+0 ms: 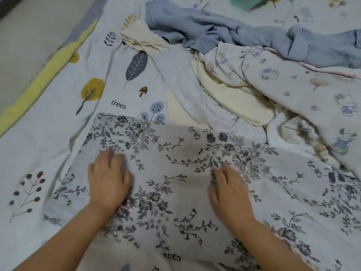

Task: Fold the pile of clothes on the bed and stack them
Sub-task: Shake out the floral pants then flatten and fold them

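Grey-floral cloth: a pale garment (175, 173) printed with grey and dark-blue sprigs lies spread flat across the lower middle and lower right of the frame; its upper left corner sits just below the printed word "trees"
Left hand: the left hand (108, 178) lies palm down on the left part of the floral garment, fingers straight and close together, pressing the cloth and gripping nothing; motion blur softens the fingertips
Right hand: the right hand (226, 189) rests flat on the same garment near frame centre, fingers extended and a little spread, holding nothing; also blurred
Pile: the unfolded clothes (244, 75) are heaped in the upper right; a light-blue knit piece (195, 28) lies on top at upper centre; faded denim (322, 44) shows at the upper right; a cream piece (234, 102) sits in the middle; a white piece with cartoon prints (312, 90) drapes down the right side and touches the floral garment's upper right edge
Bed: the sheet (58, 114) is white with trees, leaves and a small mushroom; a yellow band (39, 85) runs diagonally along its edge in the upper left
Floor: a beige surface (23, 36) fills the upper left corner
Top edge: a green object (248, 1) is partly cut off; I cannot tell what it is
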Action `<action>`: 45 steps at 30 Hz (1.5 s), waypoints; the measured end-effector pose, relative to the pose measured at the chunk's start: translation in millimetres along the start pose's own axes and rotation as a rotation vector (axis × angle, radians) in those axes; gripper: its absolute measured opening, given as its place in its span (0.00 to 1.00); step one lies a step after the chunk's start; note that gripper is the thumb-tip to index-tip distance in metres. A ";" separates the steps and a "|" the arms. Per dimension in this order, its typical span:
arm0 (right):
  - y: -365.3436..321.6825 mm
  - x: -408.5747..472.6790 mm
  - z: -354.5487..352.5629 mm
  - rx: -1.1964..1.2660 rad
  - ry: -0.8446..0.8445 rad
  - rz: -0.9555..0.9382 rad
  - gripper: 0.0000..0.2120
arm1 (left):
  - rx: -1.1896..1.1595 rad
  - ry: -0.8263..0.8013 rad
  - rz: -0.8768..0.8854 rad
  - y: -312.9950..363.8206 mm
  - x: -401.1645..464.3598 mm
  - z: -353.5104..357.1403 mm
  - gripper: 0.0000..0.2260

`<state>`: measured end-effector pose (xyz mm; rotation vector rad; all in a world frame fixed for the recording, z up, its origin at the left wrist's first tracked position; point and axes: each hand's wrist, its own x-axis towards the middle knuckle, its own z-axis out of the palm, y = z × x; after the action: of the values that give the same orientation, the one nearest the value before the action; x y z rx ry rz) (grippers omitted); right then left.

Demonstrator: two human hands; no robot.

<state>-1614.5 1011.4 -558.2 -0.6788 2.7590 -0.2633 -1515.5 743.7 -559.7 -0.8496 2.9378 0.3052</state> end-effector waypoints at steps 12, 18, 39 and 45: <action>-55.7 13.7 2.7 -0.070 -0.181 -0.130 0.19 | -0.384 -0.371 -0.520 -85.8 25.1 -50.5 0.20; -66.1 18.7 -21.3 0.180 -0.246 -0.073 0.17 | -0.280 -0.428 -0.127 -50.3 9.4 -87.6 0.28; -30.5 16.6 -67.5 1.083 -0.185 0.291 0.27 | -0.196 -0.283 0.308 119.2 -130.4 -63.6 0.13; 50.1 -15.8 -109.3 1.074 -0.005 0.255 0.25 | -0.487 -0.391 0.503 196.9 -134.2 -34.3 0.20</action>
<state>-1657.1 1074.3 -463.6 -0.0307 2.1617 -1.4878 -1507.6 969.4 -476.4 -0.0276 2.6743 1.1050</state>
